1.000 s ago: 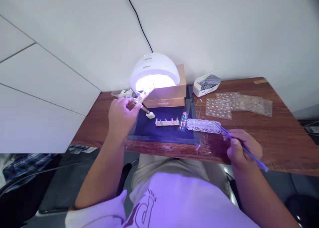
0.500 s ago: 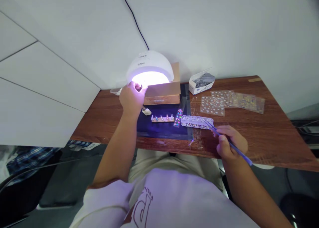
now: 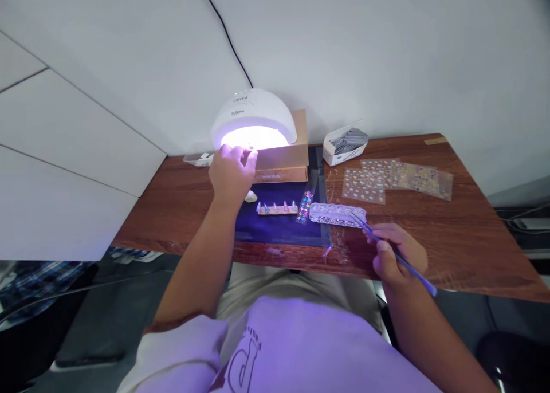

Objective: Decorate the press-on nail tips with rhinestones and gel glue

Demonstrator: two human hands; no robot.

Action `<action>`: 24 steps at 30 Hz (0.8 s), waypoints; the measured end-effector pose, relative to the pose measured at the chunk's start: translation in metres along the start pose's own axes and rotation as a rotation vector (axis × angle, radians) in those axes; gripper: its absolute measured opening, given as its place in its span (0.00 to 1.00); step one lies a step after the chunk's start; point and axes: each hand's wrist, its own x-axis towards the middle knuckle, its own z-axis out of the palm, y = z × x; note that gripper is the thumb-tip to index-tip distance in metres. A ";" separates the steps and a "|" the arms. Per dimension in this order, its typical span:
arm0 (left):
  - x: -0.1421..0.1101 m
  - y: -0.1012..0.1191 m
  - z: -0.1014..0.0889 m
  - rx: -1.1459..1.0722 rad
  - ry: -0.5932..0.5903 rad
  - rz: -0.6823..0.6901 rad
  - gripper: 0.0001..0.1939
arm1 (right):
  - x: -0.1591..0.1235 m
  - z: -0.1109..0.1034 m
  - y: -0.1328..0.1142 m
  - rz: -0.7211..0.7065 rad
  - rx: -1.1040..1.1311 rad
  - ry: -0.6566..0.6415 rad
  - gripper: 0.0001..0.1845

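Note:
My left hand (image 3: 232,172) is raised at the glowing mouth of a white nail lamp (image 3: 254,109), fingers bent and thumb close to them. Glare hides whatever small thing they pinch. My right hand (image 3: 399,252) grips purple tweezers (image 3: 406,263), whose points reach over a clear case of rhinestones (image 3: 337,214). Left of that case lies a narrow strip of colourful gems (image 3: 305,206). Several decorated nail tips stand in a row on a light display bar (image 3: 277,209). A small white piece (image 3: 250,196) is partly behind my left wrist.
Cardboard boxes (image 3: 281,175) sit below and beside the lamp. A white open carton (image 3: 346,142) of grey packets stands at the back. Sticker sheets (image 3: 364,185) lie to the right on the wooden table (image 3: 468,250). A dark mat (image 3: 281,232) lies in front of me.
My left thumb has come a little away from the fingers at the lamp. The tweezers stay over the rhinestone case. The whole view has shifted slightly.

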 end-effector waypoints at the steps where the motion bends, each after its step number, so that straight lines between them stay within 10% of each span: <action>1: -0.003 -0.002 -0.006 -0.010 0.009 0.021 0.12 | 0.000 0.000 0.000 -0.003 0.000 -0.002 0.09; 6: 0.023 -0.010 -0.050 -0.070 0.122 0.170 0.16 | 0.002 0.000 -0.004 -0.019 0.002 -0.014 0.07; 9: 0.072 -0.006 -0.063 -0.108 -0.012 0.226 0.21 | 0.004 0.000 -0.008 -0.019 -0.004 -0.037 0.06; 13: 0.121 0.003 -0.053 -0.119 -0.303 0.174 0.23 | 0.005 0.000 -0.010 -0.016 -0.020 -0.023 0.06; 24: 0.129 0.024 -0.049 -0.029 -0.322 0.303 0.23 | 0.003 0.004 -0.005 0.002 -0.064 0.001 0.07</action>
